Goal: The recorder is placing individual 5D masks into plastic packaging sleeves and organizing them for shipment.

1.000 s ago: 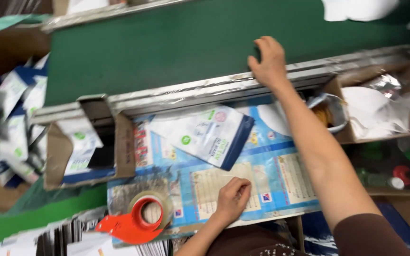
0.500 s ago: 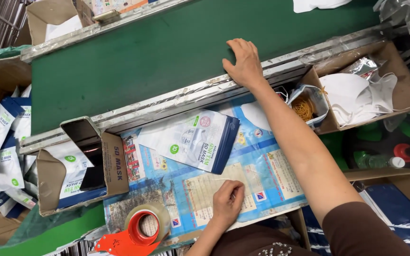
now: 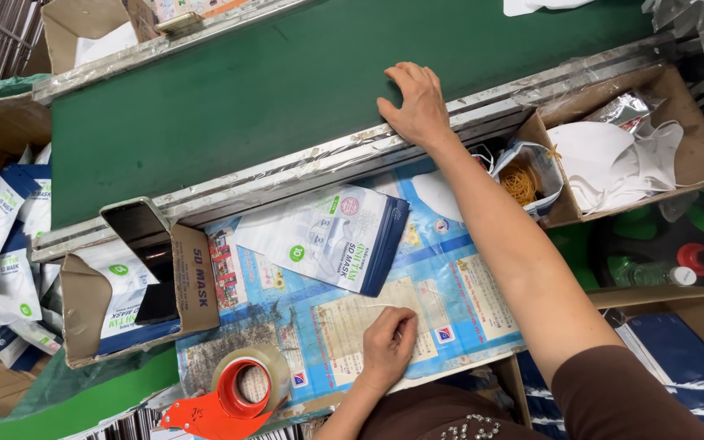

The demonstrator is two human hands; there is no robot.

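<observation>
While my right hand [image 3: 417, 106] lies flat, holding nothing, on the green belt [image 3: 230, 98], my left hand [image 3: 386, 346] rests curled and unladen on the counter [image 3: 450, 301]; the mask packets [image 3: 327, 236] wait untouched

Packing line: green conveyor belt [image 3: 287, 98], boxed mask packs [image 3: 124, 285], tape dispenser [image 3: 230, 399]

Tape dispenser [image 3: 222, 403]: orange handle cut off by bottom edge. Left hand [image 3: 389, 346]: fingertips curled under, hidden. Stack of mask packets [image 3: 323, 236]: lower packets covered. Box of white masks [image 3: 621, 159]: contents indistinct, count unclear.
</observation>
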